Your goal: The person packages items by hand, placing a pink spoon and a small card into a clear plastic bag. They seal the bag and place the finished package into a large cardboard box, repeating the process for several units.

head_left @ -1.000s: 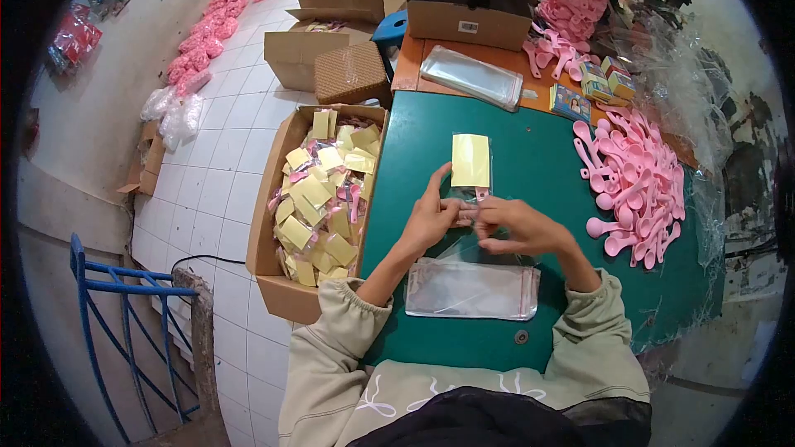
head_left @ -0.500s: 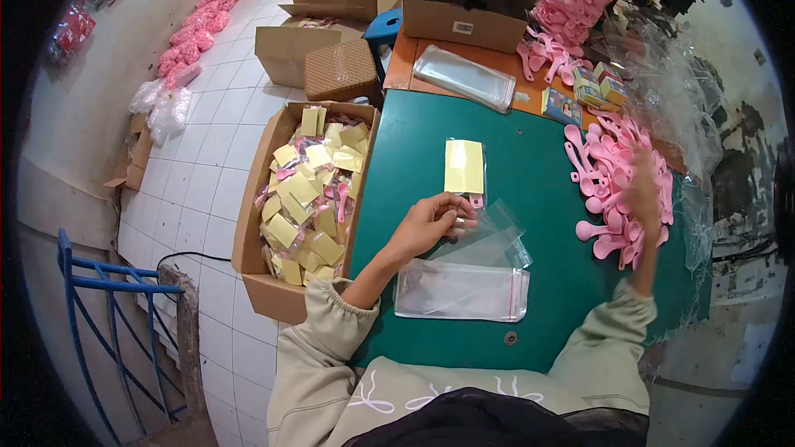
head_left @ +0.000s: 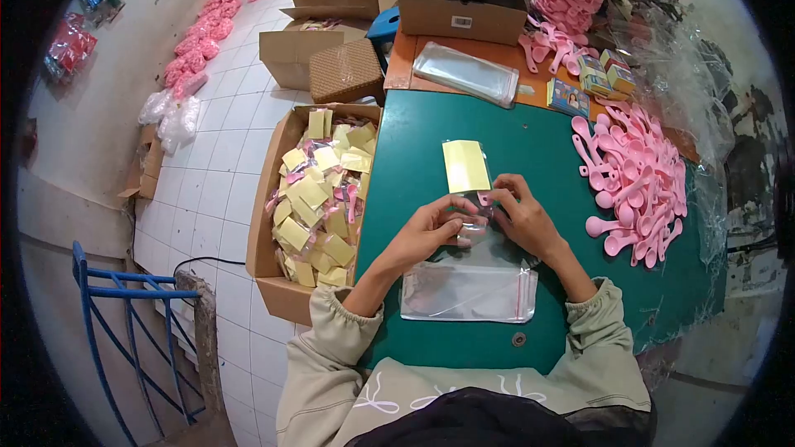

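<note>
The packet with a pale yellow card lies on the green tabletop just beyond the fingertips, slightly turned, a bit of pink handle showing at its near end. Below it, clear film spreads between the hands, and nearer the body a stack of clear bags lies flat, long side crosswise. A broad strip of green runs from the right hand to the heap of pink spoons, and more of it lies left of the packet, out to the table's left edge. Just beyond that edge stands an open carton full of similar packets. At the far side the green meets an orange surface, where more clear sleeves lie.

The card's upper face is plain yellow. A brown box on the orange surface bears a white barcode label; print on the small boxes is too small to read.

The left hand is curled, thumb and fingers pinching the film. The right hand arches palm-down, fingers bent by the handle; whether it grips anything cannot be told through the glossy plastic.
</note>
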Demonstrator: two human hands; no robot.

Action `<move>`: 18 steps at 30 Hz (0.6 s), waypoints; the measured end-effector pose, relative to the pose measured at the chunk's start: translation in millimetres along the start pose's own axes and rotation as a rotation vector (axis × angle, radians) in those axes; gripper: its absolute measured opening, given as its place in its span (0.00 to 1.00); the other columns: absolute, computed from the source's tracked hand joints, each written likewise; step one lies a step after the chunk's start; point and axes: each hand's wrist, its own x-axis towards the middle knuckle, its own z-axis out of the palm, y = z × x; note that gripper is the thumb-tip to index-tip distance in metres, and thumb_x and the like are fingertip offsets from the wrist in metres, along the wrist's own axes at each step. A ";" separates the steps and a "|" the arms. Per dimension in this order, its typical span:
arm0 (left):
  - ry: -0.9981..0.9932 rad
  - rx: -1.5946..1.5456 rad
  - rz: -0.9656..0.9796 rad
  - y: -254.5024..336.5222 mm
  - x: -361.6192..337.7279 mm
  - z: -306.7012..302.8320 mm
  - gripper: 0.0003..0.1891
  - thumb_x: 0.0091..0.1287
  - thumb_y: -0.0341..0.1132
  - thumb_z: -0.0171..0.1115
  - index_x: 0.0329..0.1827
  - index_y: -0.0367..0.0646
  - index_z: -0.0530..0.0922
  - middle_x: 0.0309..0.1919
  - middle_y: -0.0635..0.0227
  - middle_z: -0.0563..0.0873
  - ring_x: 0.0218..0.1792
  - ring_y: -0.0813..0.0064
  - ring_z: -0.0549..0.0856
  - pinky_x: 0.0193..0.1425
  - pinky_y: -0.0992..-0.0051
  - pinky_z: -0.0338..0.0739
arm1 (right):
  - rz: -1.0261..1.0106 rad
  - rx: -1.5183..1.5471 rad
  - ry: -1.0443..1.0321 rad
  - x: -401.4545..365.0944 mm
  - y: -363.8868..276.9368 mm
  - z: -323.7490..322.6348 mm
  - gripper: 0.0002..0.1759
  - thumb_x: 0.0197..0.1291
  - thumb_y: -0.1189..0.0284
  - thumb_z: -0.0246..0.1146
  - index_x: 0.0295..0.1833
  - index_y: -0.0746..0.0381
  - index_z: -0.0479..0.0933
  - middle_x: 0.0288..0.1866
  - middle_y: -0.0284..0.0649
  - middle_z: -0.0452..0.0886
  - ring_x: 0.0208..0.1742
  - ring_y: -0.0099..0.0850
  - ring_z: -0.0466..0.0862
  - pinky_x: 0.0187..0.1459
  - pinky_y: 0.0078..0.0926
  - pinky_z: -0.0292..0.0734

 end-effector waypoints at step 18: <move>0.037 -0.112 0.001 0.0 -1.4 -3.6 0.11 0.69 0.27 0.51 0.53 0.43 0.70 0.53 0.61 0.79 0.48 0.77 0.81 0.46 0.81 0.77 | 0.064 0.134 0.087 3.8 3.6 3.1 0.13 0.47 0.85 0.64 0.39 0.63 0.72 0.55 0.46 0.67 0.45 0.38 0.79 0.43 0.31 0.78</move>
